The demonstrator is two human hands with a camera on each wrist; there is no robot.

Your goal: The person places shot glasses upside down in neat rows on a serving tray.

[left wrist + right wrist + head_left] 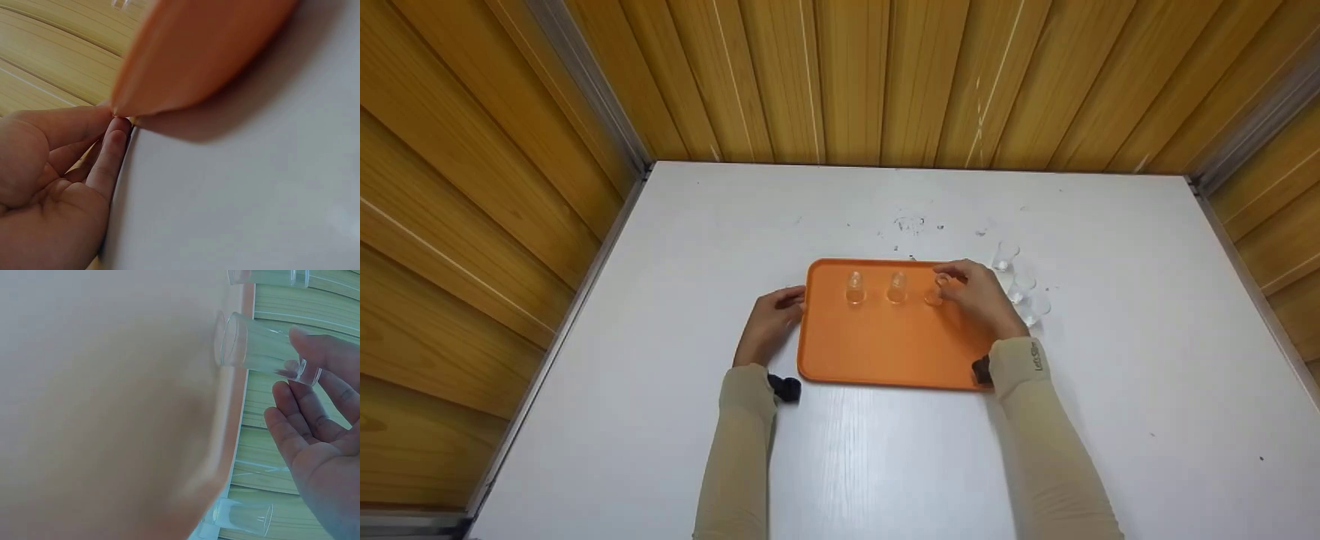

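An orange tray (885, 352) lies on the white table. My left hand (772, 319) is at its left edge, thumb and fingertip meeting at the rim in the left wrist view. My right hand (979, 296) pinches the thick base of a small clear glass (259, 346) between thumb and fingers. That glass is mouth down at the tray's surface, near its far right part; whether its rim fully touches is hard to tell. Left of it, two more clear glasses, one in the middle (896, 289) and one farther left (855, 289), stand mouth down in a row.
Several clear glasses (1021, 289) stand close together on the table (1125, 315), right of the tray; the nearest (244, 517) is mouth up. Dark marks (911, 223) spot the table behind the tray. Wood-patterned walls (847, 82) border the table's back and sides.
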